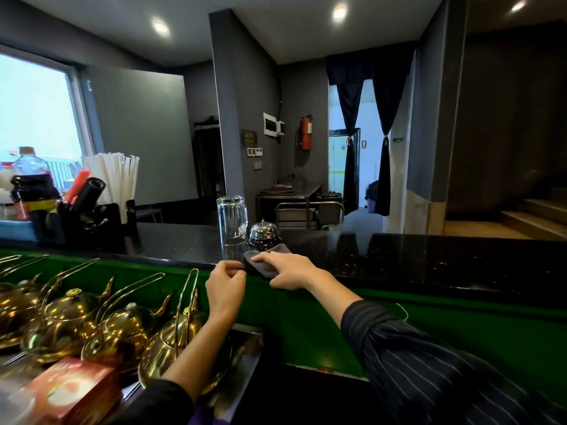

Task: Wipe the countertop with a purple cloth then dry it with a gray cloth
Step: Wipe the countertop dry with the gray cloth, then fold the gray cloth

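A folded gray cloth (266,257) lies on the near edge of the black speckled countertop (399,256). My right hand (287,269) rests flat on top of the cloth, fingers spread over it. My left hand (225,285) is just left of it and pinches the cloth's near corner between thumb and fingers. No purple cloth shows on the counter; a bit of purple fabric (201,417) peeks out at the bottom edge of the view.
An upturned glass (232,220) and a chrome call bell (263,233) stand right behind the cloth. A black caddy with straws and bottles (89,207) sits at the counter's left end. Several brass teapots (122,326) and a red box (73,391) crowd the lower shelf.
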Tool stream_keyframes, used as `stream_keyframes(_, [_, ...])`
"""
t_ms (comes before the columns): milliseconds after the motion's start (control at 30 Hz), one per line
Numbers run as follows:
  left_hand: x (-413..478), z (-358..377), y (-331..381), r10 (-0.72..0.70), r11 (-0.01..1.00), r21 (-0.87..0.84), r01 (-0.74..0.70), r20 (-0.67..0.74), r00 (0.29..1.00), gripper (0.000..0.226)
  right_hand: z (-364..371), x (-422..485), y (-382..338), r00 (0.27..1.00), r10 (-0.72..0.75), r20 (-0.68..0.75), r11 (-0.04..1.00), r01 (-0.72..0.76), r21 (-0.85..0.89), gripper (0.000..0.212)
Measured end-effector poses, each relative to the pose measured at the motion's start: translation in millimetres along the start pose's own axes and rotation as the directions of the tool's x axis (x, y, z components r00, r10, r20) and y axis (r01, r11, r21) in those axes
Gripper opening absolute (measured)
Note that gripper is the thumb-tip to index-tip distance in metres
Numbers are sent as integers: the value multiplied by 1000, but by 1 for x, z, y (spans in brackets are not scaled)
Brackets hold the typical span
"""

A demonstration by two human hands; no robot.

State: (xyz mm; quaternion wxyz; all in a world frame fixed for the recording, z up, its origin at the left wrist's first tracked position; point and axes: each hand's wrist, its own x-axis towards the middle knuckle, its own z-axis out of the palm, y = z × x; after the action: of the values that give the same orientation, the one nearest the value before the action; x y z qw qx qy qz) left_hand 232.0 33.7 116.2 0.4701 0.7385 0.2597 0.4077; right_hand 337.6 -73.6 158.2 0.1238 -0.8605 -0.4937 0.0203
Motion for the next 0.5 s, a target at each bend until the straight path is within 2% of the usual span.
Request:
stream_keyframes(33, [-1,2,5,-210,956,-185,227,107,972,19,2,-7,-2,1000,-1,-31,1000,2,25,71])
stream_keyframes(67, [-2,5,8,-369,826,-334,454,288,884,28,3,-15,-4,998,2,-65,999,1,49,70])
stream_keyframes(100, [-4,7,11,-432,681,-412,606,442,786,40,4,-23,-5,995,7,-99,997,0,72,70])
stream_keyframes(133, [-8,10,15,-428,586,-446,677,539,726,47,4,-31,-6,992,15,-126,996,-3,93,71])
stream_keyframes(267, [-22,14,29,-327,469,-508,722,660,677,39,5,-73,-10,989,-35,-141,993,50,104,86])
stream_keyframes(333, [-26,13,29,-285,426,-508,749,710,644,43,6,-95,-8,990,-62,-129,993,75,91,96])
stream_keyframes(433, [-36,10,27,-267,431,-443,786,770,580,47,4,-121,-5,987,-100,-125,992,109,69,103])
stream_keyframes(500, [-44,14,30,-291,480,-399,781,768,571,35,2,-137,-5,979,-133,-155,990,139,26,103])
